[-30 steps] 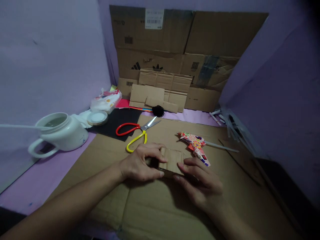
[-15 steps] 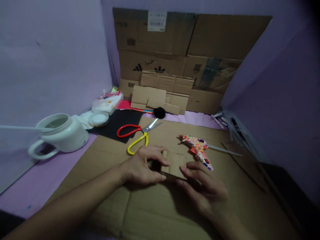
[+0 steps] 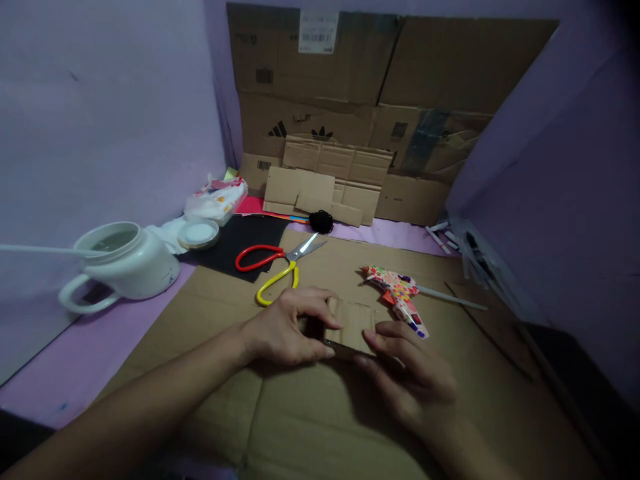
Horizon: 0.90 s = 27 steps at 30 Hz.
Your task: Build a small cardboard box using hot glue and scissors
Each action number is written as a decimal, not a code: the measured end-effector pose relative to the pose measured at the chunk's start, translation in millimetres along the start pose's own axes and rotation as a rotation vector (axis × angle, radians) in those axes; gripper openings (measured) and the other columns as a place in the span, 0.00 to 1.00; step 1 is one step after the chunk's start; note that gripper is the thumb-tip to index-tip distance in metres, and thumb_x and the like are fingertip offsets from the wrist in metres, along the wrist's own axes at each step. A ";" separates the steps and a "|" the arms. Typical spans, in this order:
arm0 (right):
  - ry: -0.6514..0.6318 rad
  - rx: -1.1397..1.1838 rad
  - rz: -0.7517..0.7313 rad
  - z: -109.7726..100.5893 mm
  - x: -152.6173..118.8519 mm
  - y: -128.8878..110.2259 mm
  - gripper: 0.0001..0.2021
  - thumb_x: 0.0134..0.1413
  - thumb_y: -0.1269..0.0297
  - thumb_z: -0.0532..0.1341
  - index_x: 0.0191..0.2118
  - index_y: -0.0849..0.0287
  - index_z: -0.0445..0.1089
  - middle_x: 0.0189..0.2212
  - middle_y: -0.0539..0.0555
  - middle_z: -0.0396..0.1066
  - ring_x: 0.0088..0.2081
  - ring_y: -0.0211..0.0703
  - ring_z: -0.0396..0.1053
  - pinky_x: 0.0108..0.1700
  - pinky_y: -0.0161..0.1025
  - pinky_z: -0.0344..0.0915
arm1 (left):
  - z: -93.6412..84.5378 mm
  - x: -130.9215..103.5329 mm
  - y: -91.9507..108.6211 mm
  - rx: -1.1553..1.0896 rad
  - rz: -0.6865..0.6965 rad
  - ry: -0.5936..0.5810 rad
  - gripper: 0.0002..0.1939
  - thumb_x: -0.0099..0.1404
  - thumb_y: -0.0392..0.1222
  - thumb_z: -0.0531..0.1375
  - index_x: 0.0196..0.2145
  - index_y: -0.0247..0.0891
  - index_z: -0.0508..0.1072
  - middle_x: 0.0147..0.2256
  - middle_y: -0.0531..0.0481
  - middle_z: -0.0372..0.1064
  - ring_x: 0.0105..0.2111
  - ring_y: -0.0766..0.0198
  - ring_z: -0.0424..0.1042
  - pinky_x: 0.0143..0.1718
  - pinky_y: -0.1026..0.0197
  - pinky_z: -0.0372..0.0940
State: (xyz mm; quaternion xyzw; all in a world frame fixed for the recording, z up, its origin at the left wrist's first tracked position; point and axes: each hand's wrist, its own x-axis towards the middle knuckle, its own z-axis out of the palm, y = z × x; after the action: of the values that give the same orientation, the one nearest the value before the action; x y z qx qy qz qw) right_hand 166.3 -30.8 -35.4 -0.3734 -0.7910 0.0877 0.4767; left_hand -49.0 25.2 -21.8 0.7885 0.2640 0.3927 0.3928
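Snugly, the left hand and the right hand pinched one small cardboard piece between them, each narrowed to its thickness, with thumbs low at the near edge and fingers on the upper face. The piece sat right between the hands, so neither was nearer: the left had its left side, the right its near right corner. Its near edge ran crosswise from hand to hand, dipping slightly toward the right; with the ends partly covered, I could not tell which way its long axis lay, nor whether it touched the cardboard sheet beneath

Just beyond the left hand lay the scissors, blades parted and pointing away to the right, the yellow loop nearest the knuckles. Just beyond the right hand lay the flowered glue gun, its nozzle to the left, its grip reaching back toward the fingers, a pale glue stick jutting rightward

Farther out, a black yarn bundle rested past the scissors' tips, and black paper lay to their left. A white pot stood on the purple tabletop at far left. Behind everything, loose cardboard pieces leaned against a large upright cardboard panel
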 end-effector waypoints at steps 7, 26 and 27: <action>0.005 -0.019 0.014 0.1 -1.8 1.1 0.10 0.49 0.74 0.65 0.40 0.59 0.72 0.32 0.55 0.72 0.31 0.43 0.73 0.29 0.36 0.70 | 0.0 0.0 1.2 -0.025 0.003 -0.002 0.12 0.45 0.35 0.69 0.31 0.34 0.78 0.36 0.43 0.75 0.38 0.57 0.74 0.41 0.56 0.67; 0.005 0.028 0.013 0.5 -1.0 2.1 0.11 0.48 0.76 0.66 0.39 0.60 0.72 0.31 0.56 0.71 0.31 0.44 0.73 0.29 0.37 0.70 | 0.3 -1.0 -0.2 -0.001 -0.014 0.006 0.14 0.43 0.34 0.70 0.31 0.34 0.78 0.41 0.40 0.74 0.42 0.54 0.73 0.44 0.54 0.66; 0.007 0.022 0.013 0.7 -1.0 2.1 0.11 0.48 0.75 0.66 0.40 0.60 0.72 0.31 0.56 0.71 0.31 0.44 0.73 0.29 0.37 0.70 | 0.4 -1.0 -0.5 -0.001 -0.011 0.004 0.14 0.43 0.34 0.70 0.31 0.34 0.78 0.41 0.40 0.74 0.43 0.53 0.73 0.45 0.54 0.66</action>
State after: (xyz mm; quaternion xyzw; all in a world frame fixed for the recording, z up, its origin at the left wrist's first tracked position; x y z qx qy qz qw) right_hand 167.0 -29.9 -37.4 -0.3736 -0.7857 0.0984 0.4831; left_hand -49.3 24.6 -22.8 0.7859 0.2691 0.3924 0.3950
